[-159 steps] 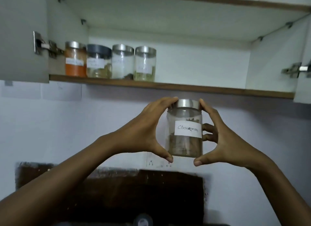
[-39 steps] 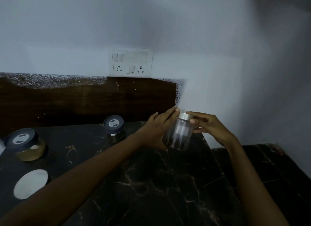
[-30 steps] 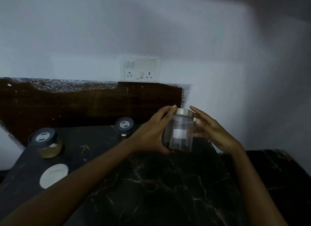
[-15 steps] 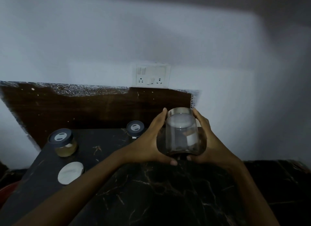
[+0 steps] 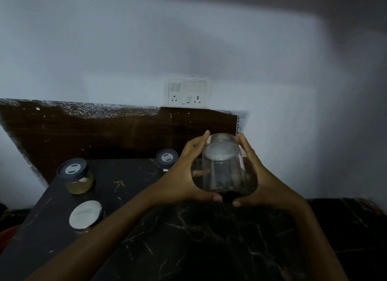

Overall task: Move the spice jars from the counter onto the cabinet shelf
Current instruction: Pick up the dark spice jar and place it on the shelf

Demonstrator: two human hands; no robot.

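Black marble counter (image 5: 188,243), white wall (image 5: 125,50), jar (image 5: 224,169) held.

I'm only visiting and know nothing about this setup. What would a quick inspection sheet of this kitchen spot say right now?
Surface: black veined marble counter.
Job's things: clear jar with a metal lid, held up; yellowish dark-lidded jar, second dark-lidded jar and silver-lidded jar stand on the counter.
Clutter: nothing seen.
Grippers: left hand and right hand grip the clear jar from either side, thumbs under it.
Cables: nothing seen.
Surroundings: white wall, switch-and-socket panel, dark wooden backsplash; cabinet shelf not in view.
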